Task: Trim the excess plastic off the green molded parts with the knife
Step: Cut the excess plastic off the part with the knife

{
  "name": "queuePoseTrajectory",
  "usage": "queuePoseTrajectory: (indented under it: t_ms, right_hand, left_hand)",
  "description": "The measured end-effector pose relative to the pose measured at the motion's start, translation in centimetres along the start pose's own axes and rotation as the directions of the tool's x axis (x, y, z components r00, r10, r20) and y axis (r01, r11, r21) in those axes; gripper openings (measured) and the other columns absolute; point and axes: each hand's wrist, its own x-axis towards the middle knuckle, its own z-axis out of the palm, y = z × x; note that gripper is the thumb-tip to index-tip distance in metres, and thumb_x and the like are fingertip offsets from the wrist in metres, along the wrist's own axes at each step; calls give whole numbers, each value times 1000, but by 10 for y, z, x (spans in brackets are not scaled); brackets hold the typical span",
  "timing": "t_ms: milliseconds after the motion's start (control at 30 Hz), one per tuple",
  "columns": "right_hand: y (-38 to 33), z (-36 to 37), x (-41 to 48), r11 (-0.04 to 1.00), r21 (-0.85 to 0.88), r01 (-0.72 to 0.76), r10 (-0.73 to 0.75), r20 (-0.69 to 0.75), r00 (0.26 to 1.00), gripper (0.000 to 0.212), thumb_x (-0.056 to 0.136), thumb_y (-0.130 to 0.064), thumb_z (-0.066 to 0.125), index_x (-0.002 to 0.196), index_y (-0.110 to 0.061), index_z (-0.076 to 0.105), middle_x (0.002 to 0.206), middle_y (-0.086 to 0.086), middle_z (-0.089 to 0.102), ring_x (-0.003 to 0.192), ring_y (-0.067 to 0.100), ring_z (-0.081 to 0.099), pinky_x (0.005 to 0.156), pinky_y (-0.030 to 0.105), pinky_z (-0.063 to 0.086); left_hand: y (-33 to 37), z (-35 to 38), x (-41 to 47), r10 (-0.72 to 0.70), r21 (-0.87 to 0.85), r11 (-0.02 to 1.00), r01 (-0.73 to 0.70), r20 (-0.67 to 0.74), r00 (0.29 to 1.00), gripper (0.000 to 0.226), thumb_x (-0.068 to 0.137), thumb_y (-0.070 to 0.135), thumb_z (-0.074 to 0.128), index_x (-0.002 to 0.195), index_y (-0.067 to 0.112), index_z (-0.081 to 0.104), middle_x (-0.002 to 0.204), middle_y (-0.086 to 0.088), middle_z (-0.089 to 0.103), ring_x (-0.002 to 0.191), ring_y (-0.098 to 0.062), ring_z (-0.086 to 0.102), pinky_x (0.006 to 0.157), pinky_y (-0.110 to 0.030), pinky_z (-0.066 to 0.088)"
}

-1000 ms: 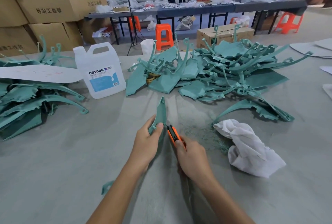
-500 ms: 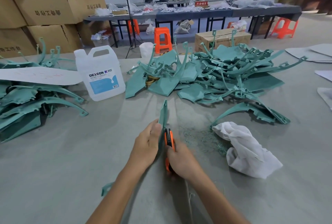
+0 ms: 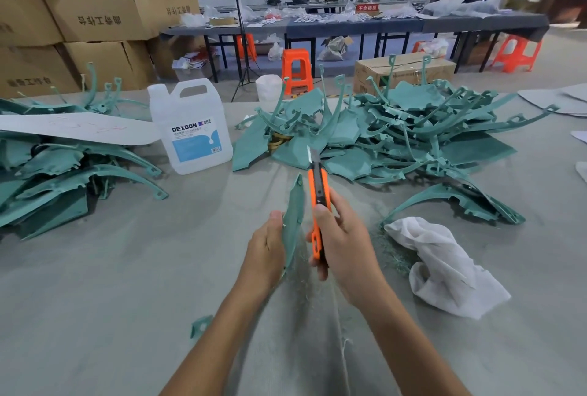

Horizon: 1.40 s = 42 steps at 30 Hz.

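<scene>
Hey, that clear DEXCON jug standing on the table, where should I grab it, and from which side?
Grip the jug by the moulded handle on its top, coming from above. It stands upright and the handle's slot faces you, so fingers can probably hook through; the wide, smooth body offers no easy hold.

left hand [image 3: 265,249] gripping green part [image 3: 292,214], right hand [image 3: 344,237] gripping knife [image 3: 317,192]

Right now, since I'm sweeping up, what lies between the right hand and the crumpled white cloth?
Head view: fine green plastic shavings on the grey table, between right hand and crumpled white cloth.
</scene>
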Motion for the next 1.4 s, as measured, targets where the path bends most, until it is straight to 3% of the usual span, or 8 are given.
queuePoseTrajectory:
  t_ms: [133, 267, 600, 733, 867, 1133, 1233, 1400]
  right_hand:
    - [43, 2, -10, 954, -216, -209, 187, -118, 975, 18, 100, -29, 44, 100, -38, 59, 61, 1, 61, 47, 24, 63, 43, 36, 51]
    - [62, 13, -16, 920, -229, -318, 320, -28, 947, 22, 97, -30, 40, 97, -44, 57, 51, 0, 59, 44, 25, 61, 38, 32, 49]
    - [-24, 5, 5, 995, 83, 61, -70, 111, 991, 38, 94, -35, 44, 124, -53, 60, 67, 1, 57, 44, 21, 53, 38, 25, 41]
    - [19, -2, -3, 983, -68, -173, 164, -114, 980, 23, 99, -28, 42, 101, -39, 62, 65, 8, 59, 43, 23, 57, 37, 30, 44]
    - [54, 8, -16, 913, -154, -378, 376, -46, 926, 23, 102, -25, 40, 100, -37, 60, 54, 3, 57, 43, 23, 59, 38, 27, 43]
    - [-15, 2, 4, 1000, -20, -6, 7, 25, 1000, 28, 93, -38, 46, 115, -50, 58, 68, 4, 63, 45, 23, 55, 36, 25, 40]
    - [-6, -19, 0, 958, -273, -91, 54, -139, 989, 8, 94, -42, 51, 100, -40, 54, 70, 0, 69, 51, 19, 64, 39, 30, 45]
    - [45, -64, -28, 556, -794, -246, 197, -161, 967, 26, 102, -44, 44, 108, -26, 62, 95, 2, 71, 93, 28, 66, 79, 38, 52]
  left_hand:
    - [-2, 0, -1, 49, 23, 999, -48, -39, 998, 63, 104, 54, 20, 85, 14, 64, 74, 5, 65, 76, -20, 60, 79, -38, 47]
    - [0, 1, -1, 59, 24, 998, -58, -38, 998, 71, 97, 60, 18, 86, 5, 61, 73, -12, 61, 72, -25, 57, 77, -43, 47]
    - [7, 2, -5, -6, -51, 999, 6, 12, 1000, 81, 95, 69, 15, 82, 2, 58, 79, -26, 64, 80, -41, 62, 83, -59, 50]
    - [9, 0, -9, 19, 6, 1000, -18, -43, 999, 69, 103, 57, 18, 85, 3, 57, 73, -9, 63, 74, -28, 60, 81, -48, 49]
    - [11, -1, -9, 27, -39, 999, -29, -51, 998, 71, 103, 54, 18, 88, -7, 53, 80, -26, 57, 77, -36, 56, 83, -55, 47]
    - [11, -1, -6, -55, -31, 998, 58, 78, 995, 77, 94, 66, 18, 88, 5, 65, 83, -17, 71, 83, -36, 68, 84, -54, 53]
    - [9, -3, -6, 9, 22, 1000, -10, 15, 1000, 63, 99, 59, 22, 81, 8, 54, 71, -4, 59, 70, -16, 55, 73, -41, 47]
    - [16, -8, -3, 86, 135, 987, -89, 23, 996, 32, 101, 41, 33, 79, 29, 53, 74, 17, 52, 75, -12, 49, 69, -33, 44]
